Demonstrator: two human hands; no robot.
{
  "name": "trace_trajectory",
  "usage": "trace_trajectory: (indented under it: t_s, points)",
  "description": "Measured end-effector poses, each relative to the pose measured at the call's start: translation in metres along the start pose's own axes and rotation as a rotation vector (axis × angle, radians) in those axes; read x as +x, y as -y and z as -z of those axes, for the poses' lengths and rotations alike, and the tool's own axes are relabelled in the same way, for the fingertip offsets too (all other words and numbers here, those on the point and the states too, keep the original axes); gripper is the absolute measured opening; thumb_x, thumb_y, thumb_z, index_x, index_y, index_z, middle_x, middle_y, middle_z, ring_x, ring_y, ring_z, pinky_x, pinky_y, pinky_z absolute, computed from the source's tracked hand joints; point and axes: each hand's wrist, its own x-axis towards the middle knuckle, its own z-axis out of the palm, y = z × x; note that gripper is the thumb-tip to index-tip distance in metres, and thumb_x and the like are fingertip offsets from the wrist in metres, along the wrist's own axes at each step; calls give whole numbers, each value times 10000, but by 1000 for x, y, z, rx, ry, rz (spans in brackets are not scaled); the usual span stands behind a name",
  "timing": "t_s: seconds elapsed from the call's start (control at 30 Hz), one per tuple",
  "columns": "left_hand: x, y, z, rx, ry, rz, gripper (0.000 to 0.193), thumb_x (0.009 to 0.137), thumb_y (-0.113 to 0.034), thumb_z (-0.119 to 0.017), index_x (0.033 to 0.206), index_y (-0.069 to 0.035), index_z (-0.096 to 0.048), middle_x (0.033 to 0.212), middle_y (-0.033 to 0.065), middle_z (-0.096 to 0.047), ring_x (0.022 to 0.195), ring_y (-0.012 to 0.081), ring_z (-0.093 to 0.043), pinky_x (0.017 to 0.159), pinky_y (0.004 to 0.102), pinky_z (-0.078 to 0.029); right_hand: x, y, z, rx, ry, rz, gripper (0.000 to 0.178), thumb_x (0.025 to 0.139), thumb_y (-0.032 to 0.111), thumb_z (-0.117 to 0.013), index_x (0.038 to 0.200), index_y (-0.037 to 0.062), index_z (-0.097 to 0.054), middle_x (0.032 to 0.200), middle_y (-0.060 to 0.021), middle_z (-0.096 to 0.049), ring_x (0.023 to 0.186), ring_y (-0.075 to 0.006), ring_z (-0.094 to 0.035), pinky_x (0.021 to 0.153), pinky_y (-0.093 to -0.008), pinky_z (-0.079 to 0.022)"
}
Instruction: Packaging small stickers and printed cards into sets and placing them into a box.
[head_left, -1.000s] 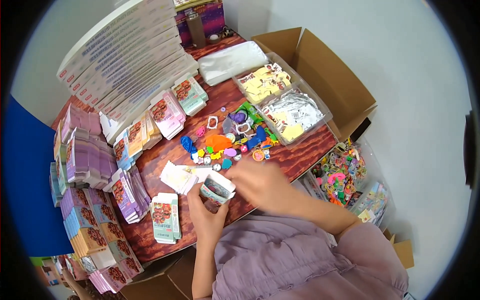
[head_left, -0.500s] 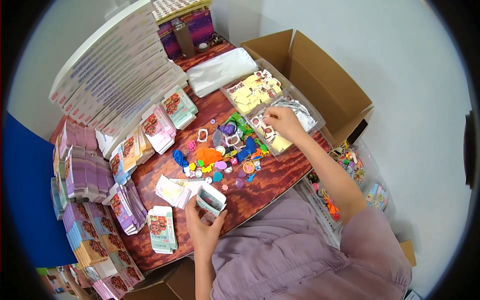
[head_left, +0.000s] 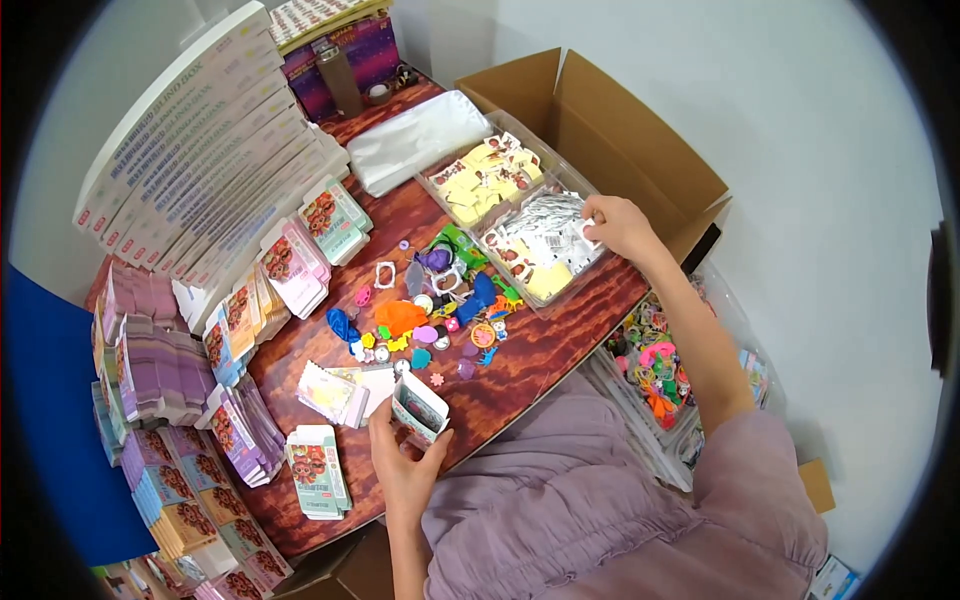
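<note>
My left hand [head_left: 408, 468] grips a small green-and-white carton [head_left: 422, 428] upright near the table's front edge, its top flaps open; something dark shows inside. Over the right side of a clear plastic bin [head_left: 545, 302], my right hand [head_left: 622, 228] pinches a small white packet [head_left: 588, 236]. Silvery packets [head_left: 548, 226] and yellow-and-white cards [head_left: 548, 281] fill that bin. Behind it, another clear bin holds similar yellow cards [head_left: 485, 180]. Small colourful toys, among them an orange piece [head_left: 400, 318] and a blue one [head_left: 478, 297], lie scattered between my hands.
Flattened cartons [head_left: 318, 472] lie left of my left hand, beside white cards [head_left: 335, 392]. Stacks of coloured cartons [head_left: 165, 370] and tall white boxes [head_left: 190, 140] line the left. A white plastic bag [head_left: 418, 142] and an open cardboard box [head_left: 625, 130] stand behind; toy bins [head_left: 655, 375] sit at the right.
My right hand has moved right across the bin, from the cards to the silvery packets, and now pinches a white packet. My left hand still holds the carton. The view has shifted slightly.
</note>
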Motion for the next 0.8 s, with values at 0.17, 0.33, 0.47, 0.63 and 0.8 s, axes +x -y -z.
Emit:
trace_trajectory:
  t_s: [0.17, 0.33, 0.47, 0.63, 0.8]
  points:
    - [-4, -9, 4, -84, -18, 125, 777, 690, -74, -859, 1356, -6, -462, 1237, 142, -519, 1093, 266, -571, 867, 370, -518, -3, -12, -3, 413, -195, 113, 100, 813, 53, -700, 810, 25, -604, 667, 12, -554, 610, -91, -525, 544, -255, -416]
    - [0, -2, 6, 59, -17, 19, 771, 688, -74, -860, 1347, -3, -467, 1231, 144, -522, 1083, 271, -573, 866, 368, -513, 1, -10, 9, 740, 50, -115, 86, 872, 82, -700, 854, 62, -618, 733, 12, -621, 598, -48, -541, 517, -194, -419]
    - [2, -9, 4, 70, -26, -42, 768, 686, -73, -860, 1343, -1, -469, 1223, 140, -527, 1068, 269, -576, 864, 365, -507, 2, -14, 3, 915, 57, -134, 90, 884, 101, -708, 894, 74, -622, 750, 3, -644, 596, -47, -559, 509, -178, -428]
    - [7, -19, 0, 76, -7, -18, 740, 698, -84, -851, 1331, -2, -476, 1192, 143, -543, 1040, 273, -579, 854, 363, -497, -6, 15, 2, 1181, 137, -145, 75, 914, 91, -678, 934, 67, -610, 788, -3, -637, 639, -59, -588, 556, -196, -484]
    - [18, -20, -11, 308, -37, -146, 710, 710, -136, -833, 1307, 0, -472, 1232, 206, -545, 1131, 386, -542, 926, 434, -478, -48, 93, -36, 1087, 382, -43, 80, 879, 69, -700, 916, 64, -630, 784, -9, -664, 632, -44, -594, 527, -188, -457]
